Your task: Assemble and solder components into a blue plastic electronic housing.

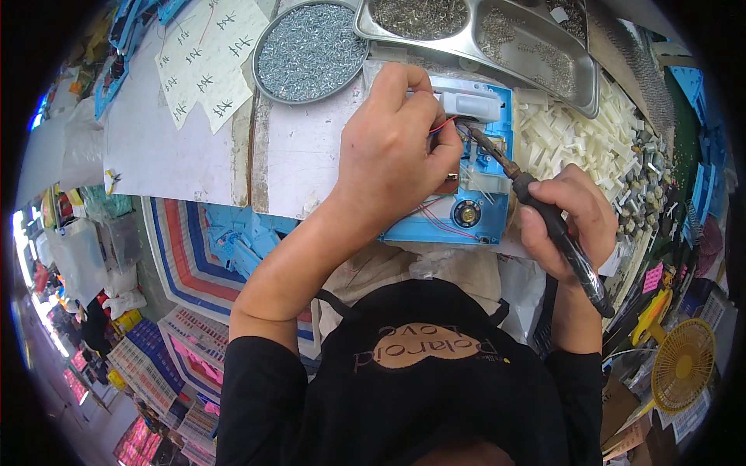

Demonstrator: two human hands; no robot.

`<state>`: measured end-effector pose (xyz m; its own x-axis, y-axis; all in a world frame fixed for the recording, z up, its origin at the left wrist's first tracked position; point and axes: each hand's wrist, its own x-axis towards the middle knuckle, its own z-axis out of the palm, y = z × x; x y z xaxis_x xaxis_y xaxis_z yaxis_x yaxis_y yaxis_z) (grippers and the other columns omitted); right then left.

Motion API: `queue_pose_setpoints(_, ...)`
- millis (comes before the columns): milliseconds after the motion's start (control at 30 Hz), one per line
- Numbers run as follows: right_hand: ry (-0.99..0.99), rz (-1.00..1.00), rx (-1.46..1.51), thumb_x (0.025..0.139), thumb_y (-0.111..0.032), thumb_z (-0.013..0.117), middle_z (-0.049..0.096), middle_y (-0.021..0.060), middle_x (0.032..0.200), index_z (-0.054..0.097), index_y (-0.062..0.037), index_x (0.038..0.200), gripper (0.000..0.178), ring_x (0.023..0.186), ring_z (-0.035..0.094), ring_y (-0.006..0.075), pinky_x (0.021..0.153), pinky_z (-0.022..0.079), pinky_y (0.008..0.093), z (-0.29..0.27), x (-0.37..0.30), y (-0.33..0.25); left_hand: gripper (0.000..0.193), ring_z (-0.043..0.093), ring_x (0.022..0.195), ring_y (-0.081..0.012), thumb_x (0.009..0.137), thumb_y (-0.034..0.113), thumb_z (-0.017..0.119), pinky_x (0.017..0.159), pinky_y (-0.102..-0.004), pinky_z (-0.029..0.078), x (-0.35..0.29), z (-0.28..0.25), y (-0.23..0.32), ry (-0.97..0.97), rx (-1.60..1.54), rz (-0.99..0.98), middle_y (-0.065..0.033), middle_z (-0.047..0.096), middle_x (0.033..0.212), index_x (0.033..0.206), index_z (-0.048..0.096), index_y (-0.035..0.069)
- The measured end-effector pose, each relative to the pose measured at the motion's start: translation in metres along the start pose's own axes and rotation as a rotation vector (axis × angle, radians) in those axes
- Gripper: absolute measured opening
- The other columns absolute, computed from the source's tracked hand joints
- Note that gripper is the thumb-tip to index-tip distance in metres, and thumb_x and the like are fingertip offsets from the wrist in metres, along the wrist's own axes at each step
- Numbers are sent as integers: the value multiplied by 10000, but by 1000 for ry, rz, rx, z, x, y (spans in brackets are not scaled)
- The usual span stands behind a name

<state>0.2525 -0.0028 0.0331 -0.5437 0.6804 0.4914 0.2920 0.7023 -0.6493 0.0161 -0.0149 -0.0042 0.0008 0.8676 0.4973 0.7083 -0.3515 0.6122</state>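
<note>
A blue plastic housing (497,225) lies face-in on the table in front of me, with small parts fitted inside it. A round speaker (467,213) sits in its near end, and thin red wires (440,220) run from there. Across its far part lies a pale grey box-like part (471,107). My left hand (398,144) is closed over the housing's left side, its fingers pinching a thin red and blue wire (441,126). In my right hand (573,221) is a soldering iron (553,225) with a dark handle. Its tip points into the housing, close to the wire's end.
Beyond the housing stand a round tray (259,66) of small metal screws and a metal compartment tray (587,89) with tiny springs. White plastic pieces (559,132) are heaped at the right, beside small metal parts (649,179). A marked paper sheet (206,58) and yellow fan (684,365) flank them.
</note>
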Motion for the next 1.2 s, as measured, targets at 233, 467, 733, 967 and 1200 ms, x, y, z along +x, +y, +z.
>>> queue_pose_setpoints(233, 19, -10, 8, 774, -61, 797, 679, 97, 782, 680, -20, 1061, 313, 578, 569, 218, 515, 441, 315, -1, -3, 2, 125, 625, 726, -199, 722, 8, 767, 598, -301, 540, 0, 0, 1, -10, -12, -15, -106, 583, 981, 757, 648, -2)
queue_pose_setpoints(467, 19, -26, -4, 778, -66, 801, 685, 95, 780, 676, -27, 1070, 320, 577, 568, 220, 517, 438, 316, -3, -3, 1, 130, 615, 737, -198, 722, 10, 770, 603, -299, 530, 0, -1, 2, -3, -3, -4, -105, 585, 977, 755, 645, 6)
queue_pose_setpoints(733, 24, -29, 5, 777, -65, 804, 687, 92, 775, 672, -29, 1074, 328, 579, 570, 221, 520, 441, 316, -3, -2, 1, 130, 646, 753, -296, 728, 65, 765, 649, -382, 537, 0, -2, 2, -22, -39, -49, -131, 600, 1003, 776, 657, 9)
queue_pose_setpoints(967, 4, -8, 7, 753, -38, 798, 694, 79, 802, 674, -46, 1073, 343, 585, 565, 218, 522, 449, 314, 2, 1, 1, 114, 615, 757, -204, 738, 24, 764, 631, -309, 519, 1, -3, 1, -41, -81, -62, -98, 586, 986, 768, 656, 7)
queue_pose_setpoints(1200, 5, -6, -3, 743, -22, 791, 692, 69, 803, 680, -49, 1065, 341, 581, 559, 213, 521, 450, 310, 4, 3, 2, 119, 642, 764, -278, 719, 55, 762, 655, -371, 530, -1, -2, 2, -35, -115, -97, -111, 602, 981, 765, 659, 18)
